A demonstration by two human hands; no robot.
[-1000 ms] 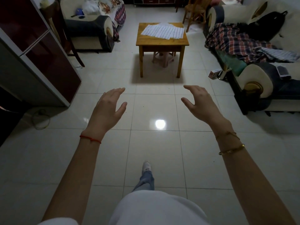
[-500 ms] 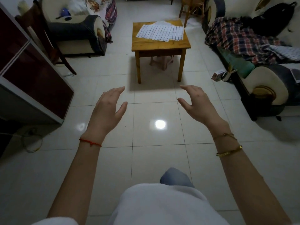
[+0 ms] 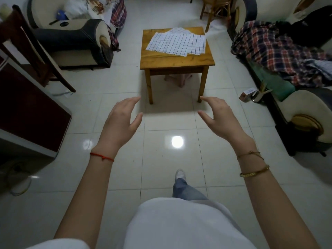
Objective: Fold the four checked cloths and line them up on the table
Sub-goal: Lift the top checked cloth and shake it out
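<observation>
My left hand (image 3: 120, 121) out in front of me, fingers spread, holding nothing, my right hand (image 3: 220, 119) the same, shiny floor (image 3: 170, 159) below, wooden table (image 3: 177, 59) farther off, checked cloths (image 3: 177, 43) lying flat in an overlapping pile on top

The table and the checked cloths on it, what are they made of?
The table looks like wood with a smooth golden-brown finish: grain streaks show on its top, and its legs are square-cut. The checked cloths look like thin woven fabric, white with dark grid lines; they lie flat and overlapping with soft edges. Cotton is likely, but I can't be sure.
</observation>
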